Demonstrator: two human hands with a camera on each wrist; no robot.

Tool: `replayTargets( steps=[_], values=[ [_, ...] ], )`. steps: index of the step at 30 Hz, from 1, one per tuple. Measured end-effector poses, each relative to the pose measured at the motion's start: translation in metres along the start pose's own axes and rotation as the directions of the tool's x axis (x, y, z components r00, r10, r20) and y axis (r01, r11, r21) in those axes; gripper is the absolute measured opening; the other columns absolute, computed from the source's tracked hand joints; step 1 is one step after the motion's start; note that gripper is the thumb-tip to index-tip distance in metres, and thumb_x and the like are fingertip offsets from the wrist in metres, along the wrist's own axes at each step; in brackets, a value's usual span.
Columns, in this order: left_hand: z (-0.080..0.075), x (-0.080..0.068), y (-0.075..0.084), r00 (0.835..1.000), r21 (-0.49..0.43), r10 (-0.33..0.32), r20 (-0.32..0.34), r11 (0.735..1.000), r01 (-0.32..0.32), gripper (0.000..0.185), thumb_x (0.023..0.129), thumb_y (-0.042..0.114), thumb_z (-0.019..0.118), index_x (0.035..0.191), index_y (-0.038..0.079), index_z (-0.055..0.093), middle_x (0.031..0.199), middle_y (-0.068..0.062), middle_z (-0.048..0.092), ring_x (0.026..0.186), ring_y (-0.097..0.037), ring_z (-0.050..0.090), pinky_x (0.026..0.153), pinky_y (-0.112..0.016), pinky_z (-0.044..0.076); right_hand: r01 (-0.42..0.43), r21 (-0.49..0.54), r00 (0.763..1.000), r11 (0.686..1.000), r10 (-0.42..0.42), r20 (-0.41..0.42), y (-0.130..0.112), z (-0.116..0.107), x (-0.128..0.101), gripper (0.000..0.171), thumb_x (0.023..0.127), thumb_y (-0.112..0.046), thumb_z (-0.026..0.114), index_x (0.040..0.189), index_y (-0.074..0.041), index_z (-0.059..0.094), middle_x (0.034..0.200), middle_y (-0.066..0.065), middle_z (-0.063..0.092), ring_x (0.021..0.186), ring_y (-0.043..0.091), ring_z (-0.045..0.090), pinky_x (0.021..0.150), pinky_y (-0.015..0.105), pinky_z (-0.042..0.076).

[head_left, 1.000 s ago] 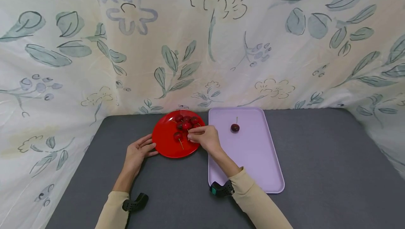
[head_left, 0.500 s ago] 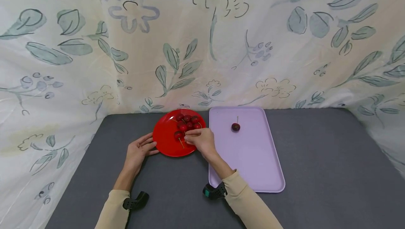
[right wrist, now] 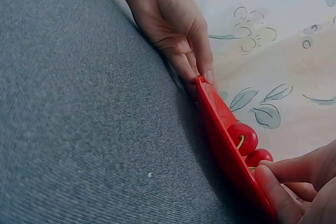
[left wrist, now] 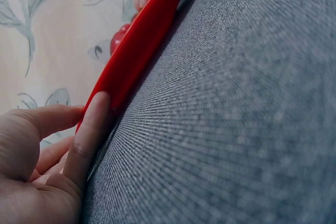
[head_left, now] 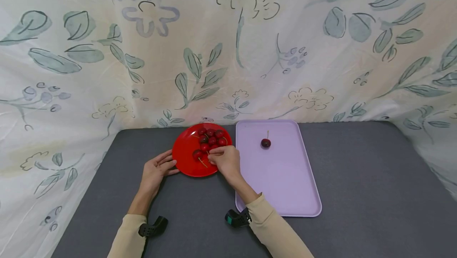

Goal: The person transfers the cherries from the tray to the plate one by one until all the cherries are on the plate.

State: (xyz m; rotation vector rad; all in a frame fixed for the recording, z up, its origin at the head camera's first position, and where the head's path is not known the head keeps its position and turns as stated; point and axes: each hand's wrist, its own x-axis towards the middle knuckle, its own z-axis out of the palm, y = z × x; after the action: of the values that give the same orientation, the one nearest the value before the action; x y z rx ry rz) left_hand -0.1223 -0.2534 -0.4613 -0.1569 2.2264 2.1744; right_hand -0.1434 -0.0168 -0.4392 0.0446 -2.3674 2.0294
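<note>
— Red plate [head_left: 185, 157]: where are your hands?
— Your left hand [head_left: 156, 171] rests straight-fingered against its near-left rim; your right hand [head_left: 225, 159] pinches a cherry stem [head_left: 202, 162] over its near-right side, cherry [head_left: 197, 154] just left of those fingertips.

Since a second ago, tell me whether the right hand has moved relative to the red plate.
Yes. The right hand has drawn toward the person and slightly left across the red plate, from the cherry pile toward the plate's near rim.
</note>
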Motion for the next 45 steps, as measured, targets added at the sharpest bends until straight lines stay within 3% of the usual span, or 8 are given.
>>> replayTargets(
  steps=[9, 16, 22, 27, 31, 37, 41, 45],
  values=[
    [0.0, -0.001, -0.001, 1.0, -0.003, -0.002, 0.006, 1.0, 0.002, 0.051, 0.097, 0.007, 0.061, 0.144, -0.001, 0.044, 0.134, -0.024, 0.053, 0.096, -0.012, 0.068, 0.081, -0.034, 0.06, 0.012, -0.072, 1.0, 0.997, -0.012, 0.01, -0.003, -0.004, -0.003, 0.006, 0.084, 0.0, 0.074, 0.088, 0.004, 0.077, 0.076, 0.012, 0.073, 0.063, 0.019, 0.071, 0.059, 0.021, 0.059],
    [0.0, -0.001, 0.0, 1.0, -0.002, -0.004, 0.005, 1.0, 0.004, 0.051, 0.097, 0.009, 0.061, 0.145, 0.001, 0.044, 0.136, -0.024, 0.052, 0.097, -0.012, 0.068, 0.081, -0.033, 0.06, 0.051, -0.104, 0.997, 0.993, -0.045, 0.063, -0.019, -0.023, 0.0, 0.01, 0.085, -0.002, 0.074, 0.093, 0.003, 0.076, 0.08, 0.011, 0.073, 0.064, 0.018, 0.071, 0.062, 0.024, 0.06],
    [0.0, -0.001, 0.0, 1.0, -0.009, -0.012, 0.003, 1.0, 0.012, 0.051, 0.097, 0.008, 0.061, 0.145, 0.001, 0.044, 0.136, -0.024, 0.052, 0.097, -0.012, 0.068, 0.081, -0.033, 0.06, 0.146, -0.172, 0.984, 0.974, -0.125, 0.128, -0.032, -0.057, 0.015, 0.014, 0.085, -0.005, 0.075, 0.098, 0.001, 0.076, 0.085, 0.01, 0.074, 0.071, 0.019, 0.071, 0.065, 0.026, 0.06],
    [0.001, -0.001, 0.001, 1.0, -0.009, -0.015, 0.005, 1.0, 0.015, 0.051, 0.097, 0.008, 0.061, 0.145, 0.0, 0.044, 0.136, -0.023, 0.052, 0.097, -0.012, 0.068, 0.081, -0.033, 0.06, 0.196, -0.185, 0.975, 0.963, -0.172, 0.138, -0.038, -0.095, 0.026, 0.016, 0.085, -0.004, 0.075, 0.1, 0.002, 0.076, 0.093, 0.013, 0.074, 0.078, 0.024, 0.073, 0.073, 0.03, 0.061],
    [0.001, -0.001, 0.001, 1.0, -0.007, -0.012, 0.001, 1.0, 0.012, 0.051, 0.097, 0.008, 0.061, 0.144, 0.0, 0.045, 0.135, -0.024, 0.053, 0.096, -0.012, 0.069, 0.081, -0.033, 0.06, 0.222, -0.24, 0.972, 0.945, -0.197, 0.125, -0.036, -0.125, 0.033, 0.017, 0.085, -0.004, 0.075, 0.101, 0.002, 0.076, 0.095, 0.014, 0.074, 0.081, 0.024, 0.073, 0.07, 0.027, 0.06],
    [0.0, -0.001, 0.0, 1.0, -0.008, -0.005, 0.004, 1.0, 0.005, 0.051, 0.097, 0.008, 0.061, 0.145, 0.0, 0.044, 0.134, -0.022, 0.054, 0.096, -0.013, 0.069, 0.081, -0.033, 0.06, 0.286, -0.418, 0.958, 0.862, -0.254, 0.133, -0.021, -0.161, 0.044, 0.017, 0.087, -0.005, 0.073, 0.102, 0.001, 0.075, 0.098, 0.014, 0.074, 0.089, 0.027, 0.071, 0.074, 0.036, 0.06],
    [-0.001, 0.0, 0.0, 1.0, -0.014, -0.004, 0.004, 1.0, 0.004, 0.051, 0.097, 0.008, 0.062, 0.144, 0.0, 0.045, 0.134, -0.023, 0.054, 0.096, -0.013, 0.069, 0.081, -0.034, 0.06, 0.316, -0.558, 0.948, 0.767, -0.284, 0.146, -0.003, -0.179, 0.053, 0.019, 0.085, 0.004, 0.071, 0.104, 0.002, 0.075, 0.104, 0.016, 0.072, 0.096, 0.035, 0.068, 0.083, 0.046, 0.057],
    [-0.001, 0.0, 0.0, 1.0, -0.018, -0.004, 0.004, 1.0, 0.004, 0.051, 0.096, 0.007, 0.062, 0.144, -0.001, 0.045, 0.134, -0.023, 0.054, 0.095, -0.013, 0.069, 0.081, -0.034, 0.06, 0.408, -0.634, 0.911, 0.657, -0.333, 0.242, 0.013, -0.189, 0.06, 0.024, 0.078, 0.012, 0.07, 0.101, 0.005, 0.074, 0.107, 0.02, 0.07, 0.106, 0.04, 0.063, 0.095, 0.052, 0.051]
  ],
)
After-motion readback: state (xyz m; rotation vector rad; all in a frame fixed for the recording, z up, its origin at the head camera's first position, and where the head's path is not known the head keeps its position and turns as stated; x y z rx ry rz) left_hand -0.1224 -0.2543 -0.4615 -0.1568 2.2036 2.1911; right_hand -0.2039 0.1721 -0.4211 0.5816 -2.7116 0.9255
